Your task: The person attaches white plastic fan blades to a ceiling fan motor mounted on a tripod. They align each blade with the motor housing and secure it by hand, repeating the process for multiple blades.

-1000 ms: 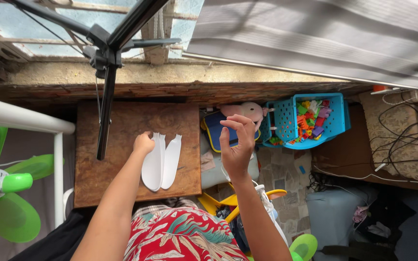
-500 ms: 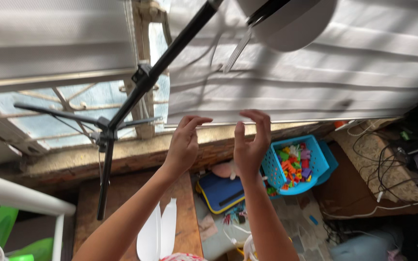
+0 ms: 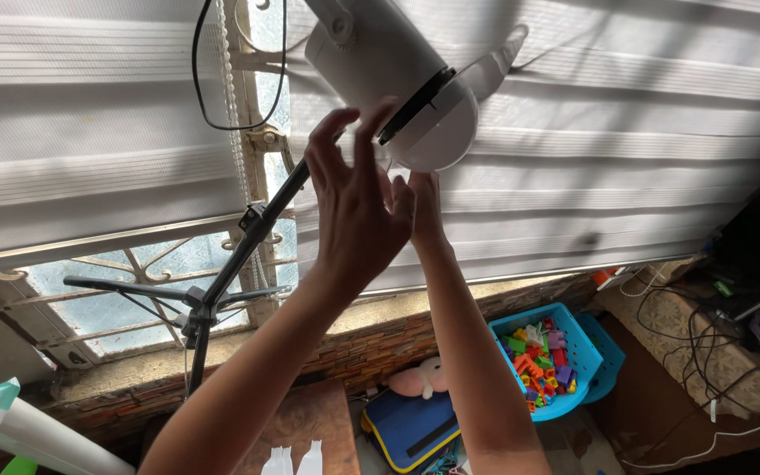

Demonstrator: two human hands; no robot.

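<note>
Your left hand (image 3: 355, 211) reaches up to the white fan motor housing (image 3: 398, 75), fingers (image 3: 334, 132) spread open. Your right hand (image 3: 422, 204) sits behind it under the housing; its fingers are hidden, so I can't tell their state.

Right hand (image 3: 421, 207) largely hidden behind the left hand (image 3: 358, 211), its fingers and grip unreadable; white fan motor housing (image 3: 398, 75) above both hands cut off by the top edge; white fan blades (image 3: 296, 460) far below the hands cropped at the bottom edge.
</note>
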